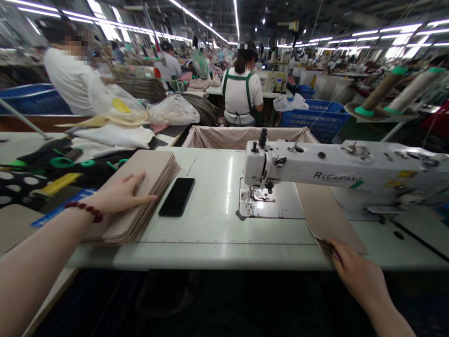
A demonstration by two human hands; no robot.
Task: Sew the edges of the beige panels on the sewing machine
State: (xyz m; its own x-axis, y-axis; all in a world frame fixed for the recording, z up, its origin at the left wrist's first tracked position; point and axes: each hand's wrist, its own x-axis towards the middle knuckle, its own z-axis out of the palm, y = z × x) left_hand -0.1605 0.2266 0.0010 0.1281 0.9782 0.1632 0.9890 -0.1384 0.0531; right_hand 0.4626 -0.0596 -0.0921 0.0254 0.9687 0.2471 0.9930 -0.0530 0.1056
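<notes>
My left hand [125,193] lies with fingers spread on top of a stack of beige fabric panels [151,171] at the left of the sewing table. On the right, my right hand [353,269] grips the near edge of a beige fabric panel [329,216], its fingers closed round the edge. That panel reaches back under the arm of the white sewing machine [313,164]. The needle area [258,195] is lit, with no fabric under the presser foot. Between the stack and the machine lies a black smartphone [177,197].
A ruler strip [225,244] runs along the table's front. Behind the table hangs a cloth-lined bin [218,137]. Thread cones [385,90] stand at the right rear, near a blue crate [314,117]. Co-workers sit farther back, one in a green apron [244,93].
</notes>
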